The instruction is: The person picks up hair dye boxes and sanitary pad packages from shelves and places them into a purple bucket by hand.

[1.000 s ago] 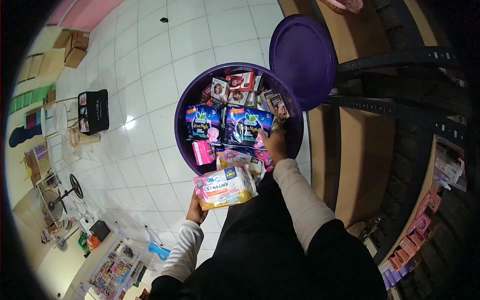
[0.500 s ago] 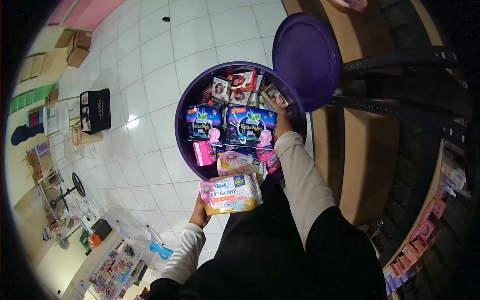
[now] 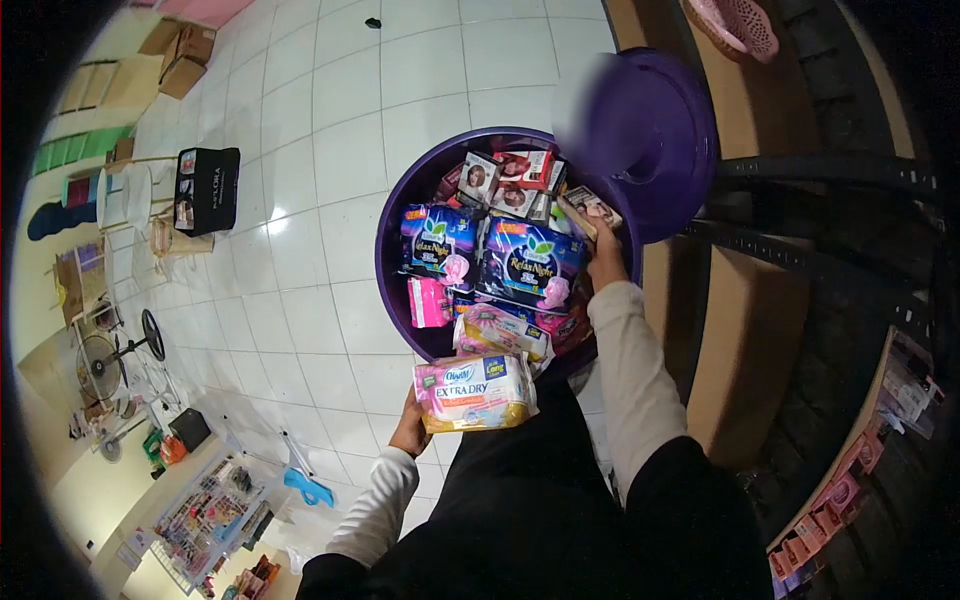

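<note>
My left hand (image 3: pixel 411 425) is closed on the left end of a white, pink and yellow pack of Charm Extra Dry sanitary pads (image 3: pixel 478 393), held at the near rim of a round purple tub (image 3: pixel 392 305). Inside the tub, at its right side, my right hand (image 3: pixel 604 252) has its fingers on the edge of a hair dye box (image 3: pixel 598 206); part of the grip is hidden. Two dark blue Relax Night pad packs (image 3: pixel 530 262) lie in the middle. Behind them are several more hair dye boxes (image 3: pixel 480 180). A pink pack (image 3: pixel 430 302) and another Charm pack (image 3: pixel 503 332) lie nearer me.
The purple lid (image 3: pixel 665 150) leans beyond the tub's right rim. Along the right runs a black metal shelf frame (image 3: pixel 820 175) with cardboard boxes (image 3: pixel 755 340) and a pink basket (image 3: pixel 735 28). White tiles (image 3: pixel 330 240) cover the floor; a black bag (image 3: pixel 208 190) stands left.
The view has shifted, so the tub and its contents appear further right. Both hands stay on the same things. The pink basket shows more fully at the top right.
</note>
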A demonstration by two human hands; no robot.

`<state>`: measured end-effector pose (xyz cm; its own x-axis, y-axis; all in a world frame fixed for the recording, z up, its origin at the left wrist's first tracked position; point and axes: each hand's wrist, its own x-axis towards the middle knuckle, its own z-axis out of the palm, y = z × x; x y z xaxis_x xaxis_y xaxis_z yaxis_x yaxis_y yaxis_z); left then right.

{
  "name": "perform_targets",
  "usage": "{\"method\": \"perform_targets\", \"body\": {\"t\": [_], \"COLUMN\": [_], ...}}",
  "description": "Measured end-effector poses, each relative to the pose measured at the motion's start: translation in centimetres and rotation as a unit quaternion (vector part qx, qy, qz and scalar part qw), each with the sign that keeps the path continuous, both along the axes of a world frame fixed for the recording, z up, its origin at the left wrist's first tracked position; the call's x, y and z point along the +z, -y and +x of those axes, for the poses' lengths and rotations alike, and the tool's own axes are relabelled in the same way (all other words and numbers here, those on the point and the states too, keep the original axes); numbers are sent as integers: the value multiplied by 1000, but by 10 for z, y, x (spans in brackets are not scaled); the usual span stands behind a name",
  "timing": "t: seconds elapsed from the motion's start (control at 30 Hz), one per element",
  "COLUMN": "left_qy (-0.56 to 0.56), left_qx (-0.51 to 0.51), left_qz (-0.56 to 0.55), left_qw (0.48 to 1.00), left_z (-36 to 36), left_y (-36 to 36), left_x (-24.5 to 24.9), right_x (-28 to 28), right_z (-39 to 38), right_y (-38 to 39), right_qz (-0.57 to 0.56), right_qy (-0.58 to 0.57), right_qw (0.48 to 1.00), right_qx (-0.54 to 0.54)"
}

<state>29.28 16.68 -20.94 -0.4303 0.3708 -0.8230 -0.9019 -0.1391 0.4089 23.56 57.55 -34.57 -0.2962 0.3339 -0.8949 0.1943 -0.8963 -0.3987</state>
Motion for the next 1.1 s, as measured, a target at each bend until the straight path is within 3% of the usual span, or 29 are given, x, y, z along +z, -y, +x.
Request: {"method": "perform_targets", "body": {"t": [0.1, 0.13, 0.23, 0.27, 0.3, 0.33, 0.4, 0.43, 0.47, 0.5, 0.57, 0.6, 0.7, 0.73, 0.8, 0.83, 0.87, 1.03, 1.1], "left_qy": [-4, -5, 3, 1, 0, -2, -10, -14, -9, -4, 1, -2, 20, 33, 29, 27, 41, 38, 17], "left_qx": [11, 15, 23, 24, 24, 24, 21, 19, 20, 21, 24, 26, 55, 69, 75, 78, 110, 111, 95], "left_qz": [2, 1, -3, -7, -12, -16, 3, 13, -1, -15, -19, -6, -17, -29, -2, 12, 7, -37, -57], "left_qw": [1000, 1000, 1000, 1000, 1000, 1000, 1000, 1000, 1000, 1000, 1000, 1000, 998, 997, 997, 997, 993, 992, 994], "left_z": [-1, -1, -3, -2, -1, 0, 2, 3, 3, 3, 5, 6, 7, 7, 4, 2, 2, -22, -25], "left_y": [2, 3, 6, 7, 8, 9, 13, 14, 14, 14, 17, 19, 24, 26, 30, 32, 35, 30, 30], "left_x": [3, 3, 6, 5, 4, 3, 3, 2, 2, 3, 2, 0, -7, -8, -10, -12, -18, -5, -3], "right_x": [-1, 23, 68, 63, 58, 21, 31, 18, -28, -78, -71, -66, -13, -7, 25, 41, 52, 107, 96], "right_z": [11, 1, -21, -35, -50, -70, -106, -120, -133, -141, -136, -129, -97, -75, -24, 2, 29, 97, 116], "right_y": [20, 35, 41, 46, 50, 57, 75, 88, 95, 97, 108, 103, 109, 115, 118, 123, 130, 145, 159], "right_qz": [262, 338, 375, 396, 299, 312, 313, 305, 324, 350, 370, 332, 545, 613, 588, 612, 587, 577, 566], "right_qy": [14, 66, -107, -149, -187, -234, -132, -136, -103, -76, -75, -118, -25, -46, -91, -101, -103, -160, -125], "right_qw": [965, 936, 917, 897, 926, 906, 911, 923, 913, 872, 865, 866, 760, 720, 715, 689, 699, 584, 550], "right_qx": [-24, -73, 82, 127, 135, 166, 234, 193, 225, 333, 330, 356, 353, 322, 366, 375, 394, 548, 602]}}
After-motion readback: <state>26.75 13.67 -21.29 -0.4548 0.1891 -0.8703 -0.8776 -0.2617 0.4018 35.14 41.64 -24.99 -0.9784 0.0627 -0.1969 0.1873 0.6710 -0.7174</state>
